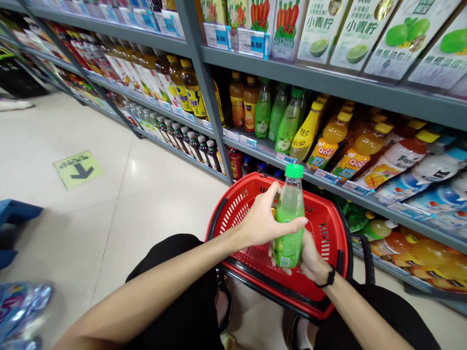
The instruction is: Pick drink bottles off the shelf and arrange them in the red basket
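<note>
I hold a green-capped bottle (290,214) of pale green drink upright over a red shopping basket (328,233). My left hand (260,221) wraps round the bottle's middle from the left, thumb across its label. My right hand (308,255) grips the bottle's lower part from behind and below; a black band sits on that wrist. Both hands are closed on the bottle. The basket rests in front of my knees, and what lies inside it is mostly hidden by my hands.
Grey shelves (328,80) full of juice and tea bottles run along the right and back. Blue price tags (251,43) hang on the shelf edge. A green arrow sticker (78,168) marks the tiled floor. A blue object (16,214) sits at the left edge.
</note>
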A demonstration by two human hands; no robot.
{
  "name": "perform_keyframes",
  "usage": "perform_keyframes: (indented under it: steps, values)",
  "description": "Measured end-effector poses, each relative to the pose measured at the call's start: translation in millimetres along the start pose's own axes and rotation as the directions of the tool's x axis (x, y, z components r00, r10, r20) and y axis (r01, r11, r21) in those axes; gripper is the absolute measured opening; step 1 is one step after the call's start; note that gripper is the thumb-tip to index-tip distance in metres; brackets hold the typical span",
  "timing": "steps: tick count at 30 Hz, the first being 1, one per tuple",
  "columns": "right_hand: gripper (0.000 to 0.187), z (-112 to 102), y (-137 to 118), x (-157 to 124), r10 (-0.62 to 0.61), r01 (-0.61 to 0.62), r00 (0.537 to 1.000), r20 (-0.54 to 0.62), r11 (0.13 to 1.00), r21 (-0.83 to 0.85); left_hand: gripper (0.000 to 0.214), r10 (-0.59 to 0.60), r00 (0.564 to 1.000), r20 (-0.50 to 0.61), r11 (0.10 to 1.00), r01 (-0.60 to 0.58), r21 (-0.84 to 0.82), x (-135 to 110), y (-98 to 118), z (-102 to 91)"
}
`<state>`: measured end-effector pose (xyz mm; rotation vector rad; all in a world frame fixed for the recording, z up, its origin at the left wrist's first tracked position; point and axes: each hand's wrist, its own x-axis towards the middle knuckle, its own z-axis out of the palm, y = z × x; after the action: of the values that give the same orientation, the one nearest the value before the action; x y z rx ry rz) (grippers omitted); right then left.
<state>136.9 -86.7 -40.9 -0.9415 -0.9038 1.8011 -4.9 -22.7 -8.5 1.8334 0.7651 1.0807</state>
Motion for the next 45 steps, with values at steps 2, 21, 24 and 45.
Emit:
perform_keyframes:
  steps: [2,21,24,45]
  values:
    - [0.069,-0.9,1.6,0.5,0.001,-0.001,1.000,0.001,1.000,0.004,0.068,0.011,1.000,0.003,1.000,-0.011,-0.009,0.7,-0.4,-0.1]
    - [0.065,4.7,0.2,2.3,-0.070,0.069,0.997,-0.025,0.997,-0.031,0.059,0.021,1.000,0.022,0.999,-0.021,0.024,0.4,0.1,-2.4]
    - [0.065,4.6,0.7,2.2,-0.067,0.066,0.997,-0.026,0.997,-0.033,0.058,0.019,1.000,0.024,0.999,-0.020,0.029,0.3,-1.0,-2.9]
    - [0.073,1.1,3.1,1.6,-0.053,0.055,0.998,0.033,0.998,-0.036,0.054,0.019,0.999,0.036,0.999,-0.018,-0.027,-0.5,-3.8,-1.6]
